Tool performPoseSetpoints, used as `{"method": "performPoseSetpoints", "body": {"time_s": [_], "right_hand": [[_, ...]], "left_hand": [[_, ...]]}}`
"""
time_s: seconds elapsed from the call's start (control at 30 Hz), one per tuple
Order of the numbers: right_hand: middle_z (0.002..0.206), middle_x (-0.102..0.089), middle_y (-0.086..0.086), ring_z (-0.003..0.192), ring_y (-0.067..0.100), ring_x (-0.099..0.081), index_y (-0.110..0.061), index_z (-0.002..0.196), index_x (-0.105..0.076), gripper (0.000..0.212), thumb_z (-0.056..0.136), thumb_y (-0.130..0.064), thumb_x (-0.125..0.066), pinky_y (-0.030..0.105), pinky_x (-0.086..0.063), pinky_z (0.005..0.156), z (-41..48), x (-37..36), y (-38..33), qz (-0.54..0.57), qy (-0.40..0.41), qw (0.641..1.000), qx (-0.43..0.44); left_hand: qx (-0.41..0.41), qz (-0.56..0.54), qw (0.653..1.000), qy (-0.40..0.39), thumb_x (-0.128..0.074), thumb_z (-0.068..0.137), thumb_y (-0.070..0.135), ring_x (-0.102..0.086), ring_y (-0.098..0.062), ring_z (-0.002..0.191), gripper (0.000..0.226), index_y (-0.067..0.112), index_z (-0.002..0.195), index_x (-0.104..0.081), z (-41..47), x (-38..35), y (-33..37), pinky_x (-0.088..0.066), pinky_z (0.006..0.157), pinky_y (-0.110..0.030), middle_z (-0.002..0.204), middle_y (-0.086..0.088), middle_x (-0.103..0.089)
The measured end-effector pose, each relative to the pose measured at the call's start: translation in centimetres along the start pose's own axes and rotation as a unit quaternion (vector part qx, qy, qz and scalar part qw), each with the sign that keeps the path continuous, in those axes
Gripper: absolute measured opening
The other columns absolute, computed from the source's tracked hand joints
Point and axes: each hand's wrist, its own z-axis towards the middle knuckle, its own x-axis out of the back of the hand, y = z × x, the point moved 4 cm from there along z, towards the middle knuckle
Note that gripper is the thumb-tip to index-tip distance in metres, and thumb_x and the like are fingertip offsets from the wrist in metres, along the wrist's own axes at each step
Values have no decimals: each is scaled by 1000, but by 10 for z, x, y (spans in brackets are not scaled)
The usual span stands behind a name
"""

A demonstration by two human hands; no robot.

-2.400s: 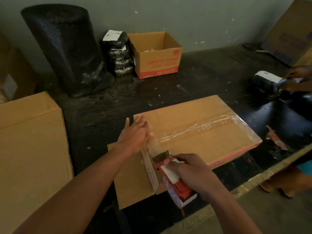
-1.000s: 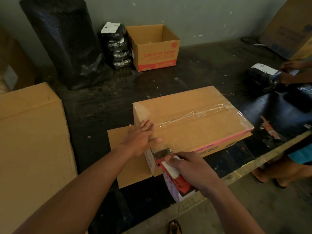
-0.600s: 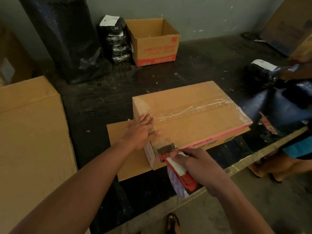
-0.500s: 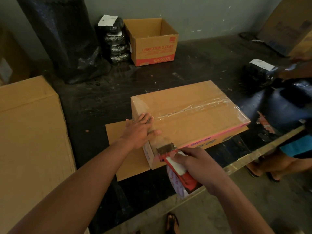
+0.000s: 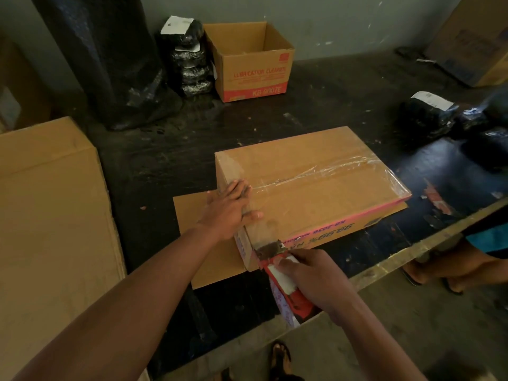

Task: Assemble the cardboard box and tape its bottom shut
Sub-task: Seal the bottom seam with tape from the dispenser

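Cardboard box sits mid-bench, closed face up, on a flat cardboard sheet that sticks out on the left & near sides. A strip of clear tape runs along the top seam, wrinkled at the far-right end. Left hand lies flat w/ fingers straight, pressing on the box's left end. Right hand is wrapped round a red tape dispenser, whose metal blade touches the box's near corner. Hands are apart, one on each side of that corner. Bench is dark & scuffed. At the back: small open box w/ red print, black-wrapped parcels stacked beside it, big black roll. Large cardboard slab lies at left.
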Motion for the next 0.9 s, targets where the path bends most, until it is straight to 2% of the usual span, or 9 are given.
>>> {"method": "performPoseSetpoints", "body": {"time_s": [0.07,0.2,0.27,0.43,0.57,0.77,0.9], "right_hand": [[81,-75,-4,57,1,-68,-23,104,-75,18,103,-36,-62,12,-46,49,-2,1,3,13,-3,1000,-1],[81,-79,-2,70,12,-75,-25,98,-79,15,98,-36,-68,26,-55,64,-6,7,11,43,18,999,0],[78,-79,-2,66,10,-73,-26,98,-80,13,98,-33,-69,23,-53,59,-9,6,12,60,23,998,2],[76,-79,-1,59,8,-70,-23,95,-81,13,96,-32,-72,24,-50,55,-10,3,10,63,50,997,12],[71,-77,-1,61,12,-70,-23,88,-81,16,94,-35,-73,31,-49,58,-10,3,10,50,62,997,11],[68,-75,-4,52,3,-66,-21,88,-80,19,96,-36,-70,17,-45,47,-8,1,14,20,59,998,-10],[69,-74,-5,52,3,-65,-19,90,-80,20,96,-36,-70,15,-44,45,-5,-5,14,24,47,998,-28]], "left_hand": [[0,-5,1000,0,-28,98,72,16,-12,155,84,24,163,-3,0,0,-1,-1,121,-61,170,6,13],[1,-14,1000,2,-29,97,72,15,-12,155,84,25,163,-4,1,0,-1,0,121,-62,170,7,11],[4,-20,1000,-1,-30,98,70,15,-12,155,83,25,163,-4,1,-1,-1,1,121,-61,170,7,11],[7,-22,1000,6,-30,98,71,16,-11,154,83,25,163,-5,2,-2,-1,2,121,-61,170,6,11],[3,-14,1000,14,-28,98,71,15,-12,155,84,24,163,-6,1,-3,-1,2,121,-62,170,5,10],[2,-12,1000,12,-28,97,73,15,-12,155,85,24,163,-6,2,-5,-3,2,121,-62,170,6,9],[1,15,1000,-8,-24,99,71,15,-15,155,84,22,163,-2,1,1,3,5,120,-64,170,3,11]]}}
